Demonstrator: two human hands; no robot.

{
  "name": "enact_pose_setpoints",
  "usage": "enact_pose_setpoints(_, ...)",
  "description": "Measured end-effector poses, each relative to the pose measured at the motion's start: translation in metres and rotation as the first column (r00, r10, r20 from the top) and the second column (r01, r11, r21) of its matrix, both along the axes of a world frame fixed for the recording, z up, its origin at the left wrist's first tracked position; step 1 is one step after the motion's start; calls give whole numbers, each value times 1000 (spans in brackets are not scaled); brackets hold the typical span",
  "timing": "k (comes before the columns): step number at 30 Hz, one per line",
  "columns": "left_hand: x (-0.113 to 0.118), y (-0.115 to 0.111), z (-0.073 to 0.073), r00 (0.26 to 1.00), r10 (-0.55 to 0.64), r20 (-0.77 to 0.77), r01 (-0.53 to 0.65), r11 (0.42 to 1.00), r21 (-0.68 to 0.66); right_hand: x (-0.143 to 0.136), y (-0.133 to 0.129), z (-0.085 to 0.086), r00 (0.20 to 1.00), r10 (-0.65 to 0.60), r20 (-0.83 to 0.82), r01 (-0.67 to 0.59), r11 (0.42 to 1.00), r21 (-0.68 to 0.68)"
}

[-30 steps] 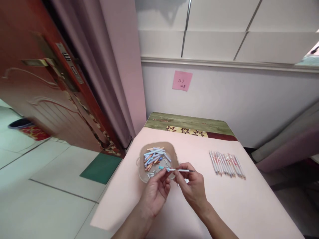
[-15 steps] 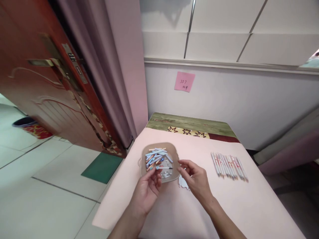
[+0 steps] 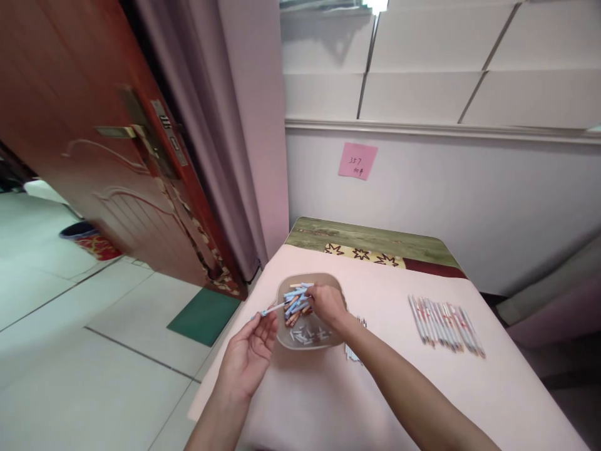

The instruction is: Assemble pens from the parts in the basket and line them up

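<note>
My left hand (image 3: 253,351) pinches a thin white pen refill (image 3: 277,307) with a blue end, at the left side of a beige plastic bin (image 3: 313,346). Over the bin, my right hand (image 3: 328,304) reaches down with bent fingers to the blue and orange pen parts (image 3: 297,305); whether it grips one is too small to tell. Small clear pieces (image 3: 307,335) lie in the front of the bin. Beside the bin, partly behind my right forearm, are thin white refills (image 3: 352,352) with dark tips.
A row of assembled pens (image 3: 445,326) lies at the right of the pink-covered table (image 3: 399,388). A pink note (image 3: 357,161) is on the wall behind. At the left stand a red door (image 3: 117,156) and a patterned bucket (image 3: 94,241).
My right hand has moved left from the bin's right edge to the pen parts inside. My left hand has shifted left with the refill. The view has turned slightly left.
</note>
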State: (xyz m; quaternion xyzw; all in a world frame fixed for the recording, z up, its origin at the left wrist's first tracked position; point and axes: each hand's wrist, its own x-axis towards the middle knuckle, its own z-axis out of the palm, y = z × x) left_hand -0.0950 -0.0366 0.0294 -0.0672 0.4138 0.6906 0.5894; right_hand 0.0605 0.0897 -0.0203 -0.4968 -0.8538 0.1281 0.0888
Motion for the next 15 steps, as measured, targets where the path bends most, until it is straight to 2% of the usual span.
enact_pose_setpoints(4, -3, 0, -2, 1000, 5, 15, -5, 1000, 3, -12, 7, -12, 997, 43, 71, -42, 999, -25)
enact_pose_setpoints(7, -2, 2, -3, 1000, 17, 12, -17, 1000, -7, -14, 8, -13, 996, 69, 63, -68, 997, -20)
enact_pose_setpoints(11, 3, 6, -5, 1000, -14, 24, 15, 1000, -11, -10, 2, -2, 996, 75, -48, -73, 996, 50)
enact_pose_setpoints(15, 11, 15, -4, 999, -36, 34, 36, 999, -25, 9, -16, 12, 973, -24, -229, 56, 990, 131)
